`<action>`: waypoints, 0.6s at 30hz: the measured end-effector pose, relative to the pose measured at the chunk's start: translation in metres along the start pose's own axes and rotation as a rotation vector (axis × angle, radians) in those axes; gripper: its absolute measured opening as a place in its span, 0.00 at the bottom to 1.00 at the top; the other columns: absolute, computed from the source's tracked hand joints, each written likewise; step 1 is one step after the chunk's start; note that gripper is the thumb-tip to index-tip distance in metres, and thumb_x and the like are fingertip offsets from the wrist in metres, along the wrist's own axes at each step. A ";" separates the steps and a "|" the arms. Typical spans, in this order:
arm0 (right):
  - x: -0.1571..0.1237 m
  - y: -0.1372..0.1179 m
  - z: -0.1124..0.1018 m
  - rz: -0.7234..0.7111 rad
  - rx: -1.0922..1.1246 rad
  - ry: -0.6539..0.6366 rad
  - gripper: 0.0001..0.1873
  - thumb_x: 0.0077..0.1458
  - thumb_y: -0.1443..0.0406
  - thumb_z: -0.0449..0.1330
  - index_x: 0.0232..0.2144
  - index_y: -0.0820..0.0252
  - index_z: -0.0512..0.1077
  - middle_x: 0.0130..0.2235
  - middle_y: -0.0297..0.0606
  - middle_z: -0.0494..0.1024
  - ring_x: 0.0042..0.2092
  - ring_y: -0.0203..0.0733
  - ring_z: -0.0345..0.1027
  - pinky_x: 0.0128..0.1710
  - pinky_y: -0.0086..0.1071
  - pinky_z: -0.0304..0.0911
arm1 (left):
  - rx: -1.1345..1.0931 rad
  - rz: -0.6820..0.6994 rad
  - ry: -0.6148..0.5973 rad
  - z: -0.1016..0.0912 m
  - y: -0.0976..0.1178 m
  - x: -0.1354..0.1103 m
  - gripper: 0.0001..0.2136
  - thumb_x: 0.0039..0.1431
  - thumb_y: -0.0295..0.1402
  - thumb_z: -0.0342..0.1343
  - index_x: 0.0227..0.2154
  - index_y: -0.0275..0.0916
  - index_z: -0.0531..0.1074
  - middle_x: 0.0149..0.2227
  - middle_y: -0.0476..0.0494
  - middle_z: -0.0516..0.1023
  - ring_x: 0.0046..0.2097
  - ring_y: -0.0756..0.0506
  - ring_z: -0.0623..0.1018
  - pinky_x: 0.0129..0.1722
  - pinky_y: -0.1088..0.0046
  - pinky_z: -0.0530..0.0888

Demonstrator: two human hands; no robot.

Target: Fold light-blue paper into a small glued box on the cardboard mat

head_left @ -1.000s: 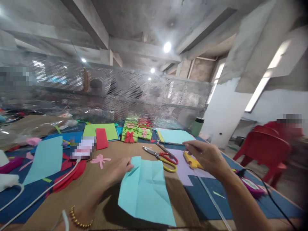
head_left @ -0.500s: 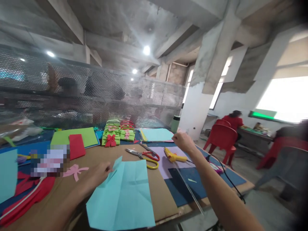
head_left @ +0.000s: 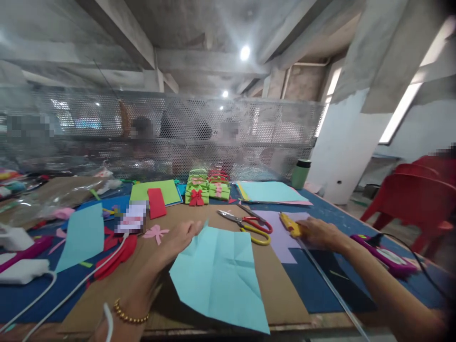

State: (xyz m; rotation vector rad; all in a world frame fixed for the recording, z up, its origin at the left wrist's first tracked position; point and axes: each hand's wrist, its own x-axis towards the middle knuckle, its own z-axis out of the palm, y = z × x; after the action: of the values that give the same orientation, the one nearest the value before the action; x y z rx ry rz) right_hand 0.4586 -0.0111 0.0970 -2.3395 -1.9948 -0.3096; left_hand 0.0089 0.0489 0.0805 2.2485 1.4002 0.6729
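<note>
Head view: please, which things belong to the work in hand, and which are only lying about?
In the work, it seems:
creased light-blue sheet, held by the left hand
yellow glue gun, with the right hand at its handle
scissors, perhaps; no hand is on them

Lying about, apparently:
green bottle
white adapter
pink paper bow

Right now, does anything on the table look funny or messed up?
A few things. The light-blue paper in the left hand is crisscrossed with creases, so it isn't flat. The scissors lie open, blades apart. And a long clear stick by the yellow glue gun pokes past the near edge of the table.
</note>
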 end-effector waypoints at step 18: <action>-0.036 -0.072 -0.053 -0.140 0.813 -0.053 0.28 0.53 0.41 0.52 0.31 0.60 0.71 0.28 0.38 0.72 0.31 0.43 0.65 0.31 0.34 0.63 | 0.050 0.212 -0.084 0.015 -0.016 0.014 0.18 0.65 0.42 0.44 0.29 0.42 0.77 0.31 0.45 0.75 0.37 0.43 0.74 0.38 0.70 0.66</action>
State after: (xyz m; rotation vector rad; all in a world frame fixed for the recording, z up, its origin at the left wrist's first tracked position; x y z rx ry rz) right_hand 0.3760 -0.0433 0.1355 -1.7043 -1.8130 0.4806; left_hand 0.0122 0.0671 0.0624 2.4583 1.1620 0.6080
